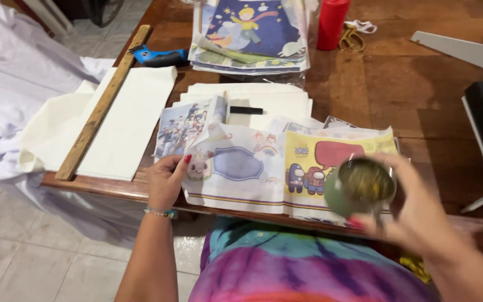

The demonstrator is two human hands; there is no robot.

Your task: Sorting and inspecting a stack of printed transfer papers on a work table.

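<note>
Right, from the head camera we're looking down on a wooden bench (409, 95) crowded with printed paper. Left hand (166, 180) is down at the near edge, fingers curled, thumb and red-nailed fingertips pinching the left border of a printed sheet with cartoon characters (241, 168) — closed on that sheet, holding it flat. Right hand (415, 210) is raised just above the sheet's right end, wrapped around a small round greenish tin (359, 187), its open mouth tilted toward the camera; the hand is blurred, so it looks to be in motion, and what's inside the tin is too smeared to make out.

Behind the sheet, a stack of white papers (264, 95) with a black marker (246, 110) lying on top, and a group-photo print (177, 130) tucked at the left. Further left, a wooden ruler (103, 106) lies diagonally over cream fabric (129, 123), with a blue tool (157, 56) beyond it. At the far edge, a blue storybook-style print (250, 28) in plastic and a red cylinder (332, 22).

As for progress, my read is early days: the sheet lies whole and uncut, nothing applied to it yet, the ruler and marker idle. Tin is in hand, sheet is steadied, everything else looks left to do.
</note>
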